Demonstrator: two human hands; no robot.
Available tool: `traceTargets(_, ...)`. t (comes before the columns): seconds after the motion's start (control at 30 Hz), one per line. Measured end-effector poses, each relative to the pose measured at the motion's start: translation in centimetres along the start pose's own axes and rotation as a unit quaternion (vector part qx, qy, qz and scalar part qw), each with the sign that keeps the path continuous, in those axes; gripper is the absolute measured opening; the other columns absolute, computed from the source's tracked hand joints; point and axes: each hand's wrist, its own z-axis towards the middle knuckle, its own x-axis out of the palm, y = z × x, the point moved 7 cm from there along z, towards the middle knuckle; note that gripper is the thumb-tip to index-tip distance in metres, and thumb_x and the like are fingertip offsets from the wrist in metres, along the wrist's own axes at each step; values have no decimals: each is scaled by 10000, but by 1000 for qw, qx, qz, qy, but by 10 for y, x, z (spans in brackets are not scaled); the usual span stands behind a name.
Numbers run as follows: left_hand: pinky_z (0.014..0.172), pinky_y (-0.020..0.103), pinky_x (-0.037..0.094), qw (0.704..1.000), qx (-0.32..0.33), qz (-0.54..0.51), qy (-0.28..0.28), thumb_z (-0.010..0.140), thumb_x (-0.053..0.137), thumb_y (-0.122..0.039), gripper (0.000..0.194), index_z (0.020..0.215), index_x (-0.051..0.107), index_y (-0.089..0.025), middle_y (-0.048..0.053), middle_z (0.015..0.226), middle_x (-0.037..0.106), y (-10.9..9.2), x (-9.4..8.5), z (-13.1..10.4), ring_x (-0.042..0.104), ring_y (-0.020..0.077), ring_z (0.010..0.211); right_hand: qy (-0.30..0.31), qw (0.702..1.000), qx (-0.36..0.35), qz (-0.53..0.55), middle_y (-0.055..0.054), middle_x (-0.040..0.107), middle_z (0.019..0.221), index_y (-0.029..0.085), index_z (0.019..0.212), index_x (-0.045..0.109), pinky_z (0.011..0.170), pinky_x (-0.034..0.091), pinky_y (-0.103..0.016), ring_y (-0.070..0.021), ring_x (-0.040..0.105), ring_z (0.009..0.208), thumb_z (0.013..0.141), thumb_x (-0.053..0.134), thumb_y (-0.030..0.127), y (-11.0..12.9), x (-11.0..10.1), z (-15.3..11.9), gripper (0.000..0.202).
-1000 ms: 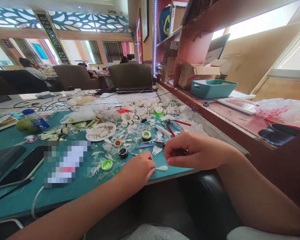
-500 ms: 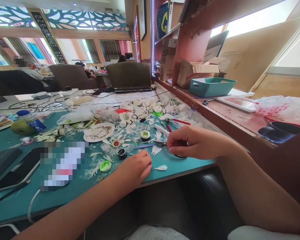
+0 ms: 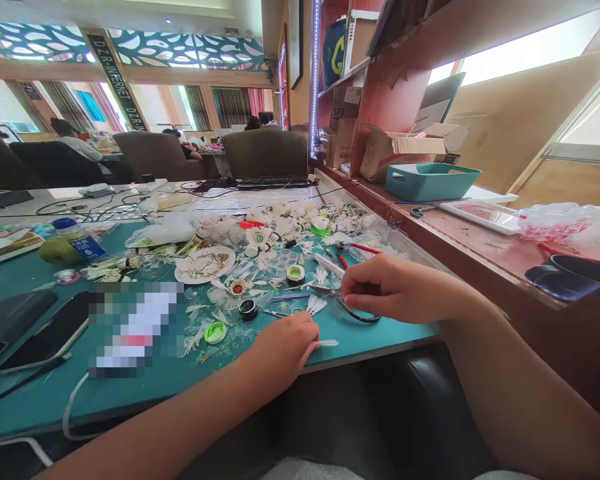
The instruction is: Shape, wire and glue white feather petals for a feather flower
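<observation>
One white feather (image 3: 329, 343), now in the left grip (image 3: 289, 343).

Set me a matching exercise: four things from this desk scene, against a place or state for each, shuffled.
Things:
1. white feather
2. white plate
3. teal bin
4. bottle

Places or states:
A. up on the reddish ledge
B. topped with a blue cap
C. at the fingertips of the left hand
D. bearing thin strands

Pairs: 1-C, 2-D, 3-A, 4-B.
</observation>
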Motion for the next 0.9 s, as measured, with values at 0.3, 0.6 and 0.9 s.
traceTargets(0.3, 660, 313, 496, 971, -82, -213, -71, 1034, 500, -401, 246, 953, 626, -207, 21, 907, 751, 50, -52, -39, 618, 166, 688, 63, 998, 13, -2, 45, 534, 657, 167, 825, 645, 538, 317, -237, -99, 425, 573, 927, 585, 218, -12, 23, 19, 129)
traceTargets(0.6, 592, 300, 532, 897, -166, -377, -159, 883, 668, -582, 448, 1092, 637, -187, 73, 895, 794, 93, -55, -71, 626, 160, 609, 148, 986, 47, -56, -5, 633, 726, 157, 837, 708, 575, 340, -254, -129, 516, 629, 894, 613, 190, -28, 67, 42, 116)
traceTargets(0.9, 505, 250, 463, 894, -151, -384, -175, 914, 634, -588, 409, 948, 780, -208, 34, 831, 787, 97, -31, -68, 545, 120, 507, 161, 975, 107, -107, -67, 714, 806, 164, 861, 741, 586, 343, -287, -184, 552, 674, 867, 606, 191, -43, 74, 44, 137)
